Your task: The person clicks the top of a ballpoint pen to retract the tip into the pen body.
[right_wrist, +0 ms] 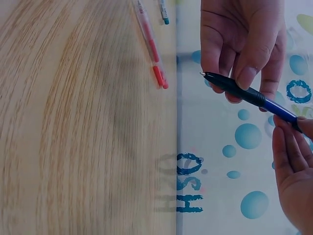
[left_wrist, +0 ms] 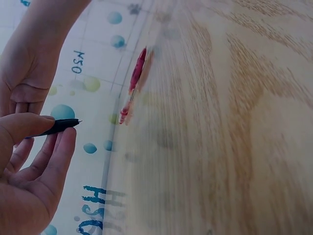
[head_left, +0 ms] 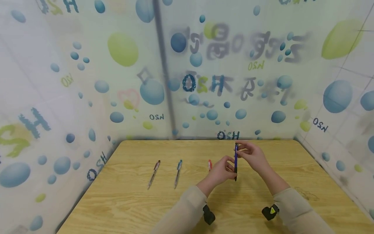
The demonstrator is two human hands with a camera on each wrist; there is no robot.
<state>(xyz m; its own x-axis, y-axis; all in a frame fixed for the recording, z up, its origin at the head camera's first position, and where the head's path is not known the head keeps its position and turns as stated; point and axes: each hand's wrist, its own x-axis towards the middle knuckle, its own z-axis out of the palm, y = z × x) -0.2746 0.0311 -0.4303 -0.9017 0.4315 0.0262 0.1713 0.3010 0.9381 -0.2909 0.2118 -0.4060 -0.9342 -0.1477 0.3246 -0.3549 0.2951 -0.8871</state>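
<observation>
A blue ballpoint pen with a black grip point(head_left: 236, 162) is held nearly upright above the table in the head view. My left hand point(head_left: 220, 170) pinches its black lower part between thumb and fingers, close to the bare writing tip that shows in both wrist views. Higher up, the thumb and fingers of my right hand point(head_left: 253, 156) pinch the blue upper end point(right_wrist: 288, 116). Just left of my left hand lies a red pen point(head_left: 210, 165), partly hidden by that hand in the head view; its whole length point(right_wrist: 152, 49) nearly shows in the right wrist view.
Farther left on the wooden table point(head_left: 117, 201) lie a blue-topped pen point(head_left: 178, 174) and a brown-topped pen point(head_left: 154, 174), roughly parallel and apart. Behind the table's back edge stands a wall covering point(head_left: 198, 123) printed with bubbles and letters.
</observation>
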